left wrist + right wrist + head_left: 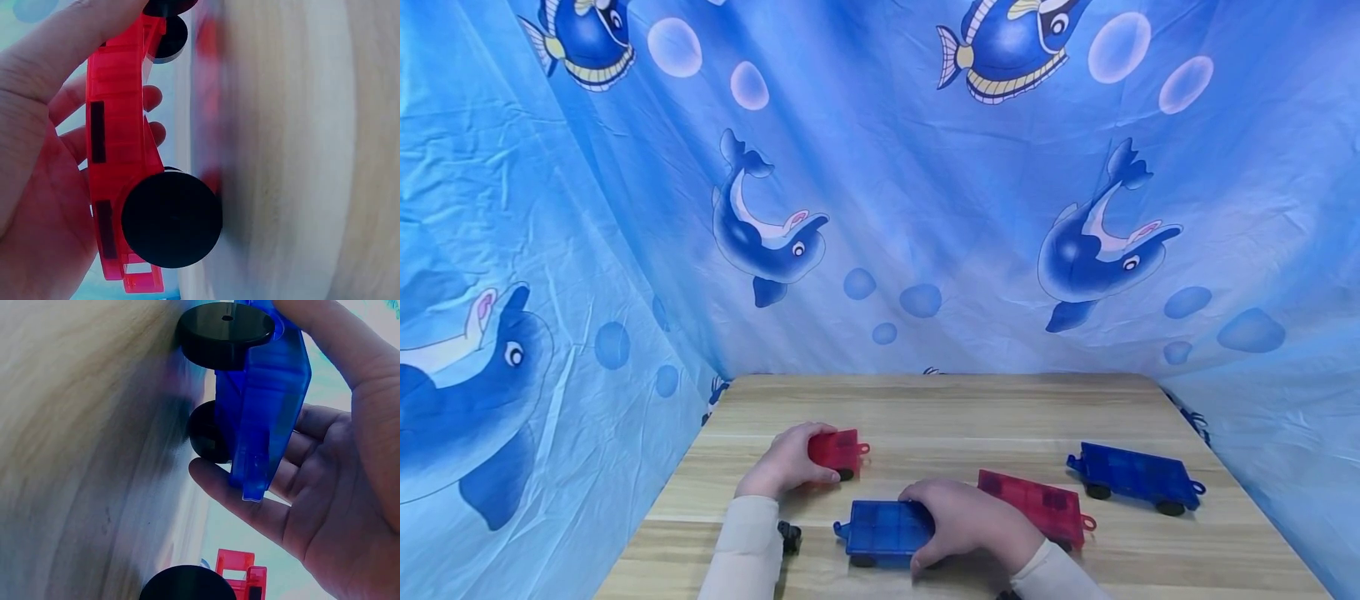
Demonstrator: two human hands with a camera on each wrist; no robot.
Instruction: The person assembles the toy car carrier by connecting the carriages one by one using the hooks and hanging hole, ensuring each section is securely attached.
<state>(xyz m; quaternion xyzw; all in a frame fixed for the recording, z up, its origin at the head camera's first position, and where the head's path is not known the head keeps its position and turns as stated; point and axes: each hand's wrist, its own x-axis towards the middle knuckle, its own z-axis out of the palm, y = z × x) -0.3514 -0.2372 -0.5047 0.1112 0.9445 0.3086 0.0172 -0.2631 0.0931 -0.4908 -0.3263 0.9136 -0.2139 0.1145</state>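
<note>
Your left hand [790, 460] curls part-open round the left red car [842, 450], at 11 o'clock from the near blue car [880, 527], which your right hand [967, 518] grips, fingers part-open. Beyond, towards 3, lie the right red car [1048, 507] and far blue car [1138, 475].

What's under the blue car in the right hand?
Black wheels, with the table below. Most of the underside of the blue car is hidden by its own body.

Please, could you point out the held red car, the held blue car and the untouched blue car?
Held red car [838, 451]: head view, on its uncovered body.
Held blue car [886, 527]: head view, on its uncovered body.
Untouched blue car [1137, 475]: head view, middle of its body.
</note>
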